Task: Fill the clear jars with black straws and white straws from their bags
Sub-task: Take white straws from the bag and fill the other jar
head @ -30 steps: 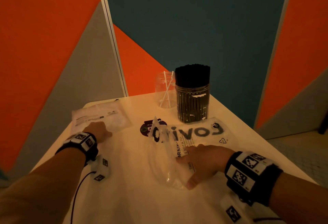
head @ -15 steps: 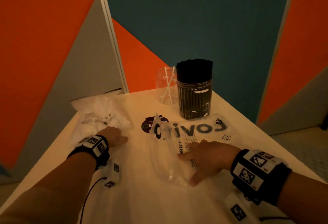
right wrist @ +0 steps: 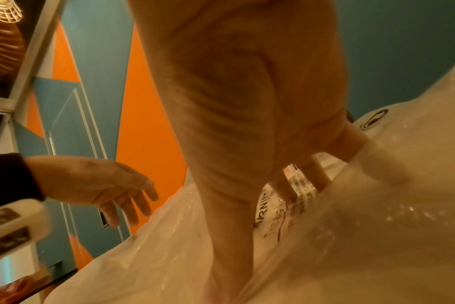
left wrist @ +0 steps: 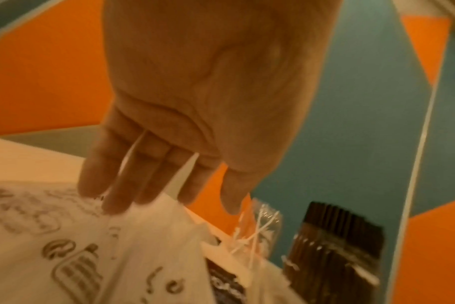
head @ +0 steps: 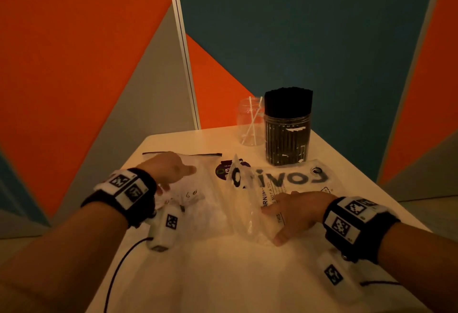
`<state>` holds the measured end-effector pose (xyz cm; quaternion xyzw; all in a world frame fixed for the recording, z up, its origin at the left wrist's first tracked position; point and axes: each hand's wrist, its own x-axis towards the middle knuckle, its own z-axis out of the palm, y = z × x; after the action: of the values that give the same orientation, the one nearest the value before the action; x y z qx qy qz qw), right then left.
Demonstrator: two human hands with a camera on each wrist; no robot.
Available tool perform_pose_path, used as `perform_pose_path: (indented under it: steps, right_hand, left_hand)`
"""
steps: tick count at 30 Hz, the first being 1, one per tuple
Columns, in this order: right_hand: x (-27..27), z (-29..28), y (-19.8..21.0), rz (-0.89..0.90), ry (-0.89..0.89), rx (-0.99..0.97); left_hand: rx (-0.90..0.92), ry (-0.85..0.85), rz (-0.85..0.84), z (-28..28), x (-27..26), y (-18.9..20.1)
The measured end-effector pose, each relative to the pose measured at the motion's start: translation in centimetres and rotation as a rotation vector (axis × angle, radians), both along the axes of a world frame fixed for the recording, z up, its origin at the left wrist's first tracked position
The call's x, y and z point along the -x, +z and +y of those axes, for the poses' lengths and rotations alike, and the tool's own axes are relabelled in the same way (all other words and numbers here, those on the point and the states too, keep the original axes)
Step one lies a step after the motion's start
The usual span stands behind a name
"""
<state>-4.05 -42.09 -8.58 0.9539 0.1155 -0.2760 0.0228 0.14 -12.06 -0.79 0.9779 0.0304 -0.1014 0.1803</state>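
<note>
A clear jar [head: 250,124] at the back of the table holds a few white straws. Beside it a second jar [head: 287,136] is packed full of black straws. My left hand [head: 171,171] hovers with straight fingers over the white-straw bag [head: 198,189], whose black zip strip lies along its far edge. In the left wrist view its fingertips [left wrist: 112,203] just reach the printed bag [left wrist: 65,257]. My right hand [head: 292,211] lies flat, fingers spread, pressing on the clear printed bag [head: 285,179]. In the right wrist view the thumb and fingers of that hand [right wrist: 229,185] press into the plastic [right wrist: 351,226].
The small white table [head: 223,275] stands close to orange, grey and blue wall panels. A dark round label [head: 221,170] lies between the two bags. The table's edges run near on the left and the right. Cables trail from both wrist units.
My left hand dragged the white-straw bag from the far left corner toward the middle, crumpling it on the way, and now has let go. The right hand stayed pressed on the clear bag.
</note>
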Motion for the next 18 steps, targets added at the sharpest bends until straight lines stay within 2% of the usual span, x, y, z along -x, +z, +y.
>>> perform_pose_path:
  steps: [2, 5, 7, 12, 14, 18]
  right_hand:
    - [-0.2, -0.1, -0.2, -0.009, 0.007, 0.003]
    - [-0.6, -0.2, -0.9, -0.017, 0.027, 0.020]
    - [-0.9, -0.4, -1.2, -0.022, 0.035, 0.021]
    - [-0.9, -0.4, -1.4, -0.027, 0.033, 0.008]
    - [-0.8, -0.3, -1.3, -0.023, 0.014, 0.002]
    - [-0.2, -0.1, -1.0, -0.031, -0.026, -0.052]
  left_hand:
    - [-0.161, 0.048, -0.007, -0.6, -1.7, -1.2]
    - [-0.170, 0.090, 0.159, -1.8, -3.5, -4.0]
    - [-0.185, 0.111, 0.150, -2.2, -4.6, -5.2]
    - [0.039, 0.261, 0.040, -1.7, -5.7, -6.0]
    - [0.101, 0.249, -0.025, -1.5, -5.2, -5.6]
    - [0.405, 0.179, -0.249, -0.5, -3.0, -2.2]
